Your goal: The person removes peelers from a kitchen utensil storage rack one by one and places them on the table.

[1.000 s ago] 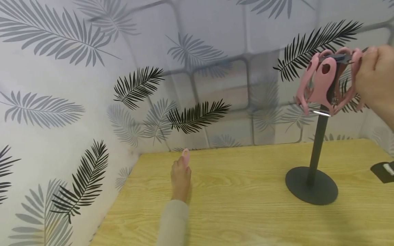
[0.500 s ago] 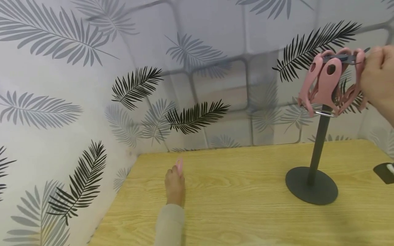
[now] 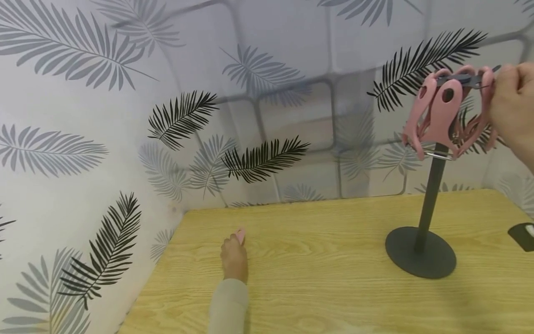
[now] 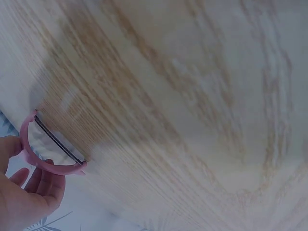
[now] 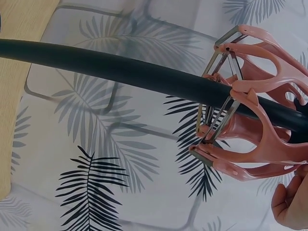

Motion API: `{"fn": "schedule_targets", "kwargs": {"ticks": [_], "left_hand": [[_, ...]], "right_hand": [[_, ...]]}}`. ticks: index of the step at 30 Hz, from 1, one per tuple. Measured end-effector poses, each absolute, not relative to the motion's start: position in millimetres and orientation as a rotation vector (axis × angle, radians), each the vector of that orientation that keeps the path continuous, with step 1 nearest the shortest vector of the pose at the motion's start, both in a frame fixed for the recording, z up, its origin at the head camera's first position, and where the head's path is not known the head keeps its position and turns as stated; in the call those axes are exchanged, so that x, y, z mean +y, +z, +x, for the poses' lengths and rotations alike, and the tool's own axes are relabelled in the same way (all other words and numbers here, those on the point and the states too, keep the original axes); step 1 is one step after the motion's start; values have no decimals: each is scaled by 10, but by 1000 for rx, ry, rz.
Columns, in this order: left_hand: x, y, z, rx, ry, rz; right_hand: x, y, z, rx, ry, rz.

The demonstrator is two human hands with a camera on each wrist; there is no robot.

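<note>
Peeler (image 4: pixel 57 168), pinched in my left hand (image 3: pixel 234 257) over the surface (image 3: pixel 308 278), shows its blade (image 4: pixel 59 140) only in the left wrist view; right hand (image 3: pixel 515 106) curls high by the stand (image 3: pixel 430 199), grip unclear.

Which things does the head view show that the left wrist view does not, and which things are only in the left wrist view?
Only the head view: the black stand, the pink peelers hanging around its top, the right hand at them, and a dark item at the right edge.

Only the left wrist view: the metal blade of the held peeler.

Both: the left hand pinching that peeler, the wood-grain table, and the leaf-patterned wall covering.
</note>
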State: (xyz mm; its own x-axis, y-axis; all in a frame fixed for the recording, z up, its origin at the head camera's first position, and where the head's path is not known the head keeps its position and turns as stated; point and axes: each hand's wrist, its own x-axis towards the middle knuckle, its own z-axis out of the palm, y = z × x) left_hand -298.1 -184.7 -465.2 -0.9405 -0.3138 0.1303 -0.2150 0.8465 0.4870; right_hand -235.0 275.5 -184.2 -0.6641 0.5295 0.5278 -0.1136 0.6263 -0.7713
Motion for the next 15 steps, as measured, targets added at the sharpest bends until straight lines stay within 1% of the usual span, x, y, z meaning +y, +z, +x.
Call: {"fn": "schedule_targets", "kwargs": {"ticks": [5, 11, 15], "left_hand": [[-1853, -4645, -2977, -2856, -708, 433], [-1849, -4637, -2958, -2884, -666, 424], [-1846, -4635, -2973, -2914, -597, 442]], "right_hand": [[2784, -1838, -2338, -2091, 1056, -333], [2816, -1800, -2340, -2154, 873, -372], [2819, -1790, -2316, -2176, 833, -369]]}}
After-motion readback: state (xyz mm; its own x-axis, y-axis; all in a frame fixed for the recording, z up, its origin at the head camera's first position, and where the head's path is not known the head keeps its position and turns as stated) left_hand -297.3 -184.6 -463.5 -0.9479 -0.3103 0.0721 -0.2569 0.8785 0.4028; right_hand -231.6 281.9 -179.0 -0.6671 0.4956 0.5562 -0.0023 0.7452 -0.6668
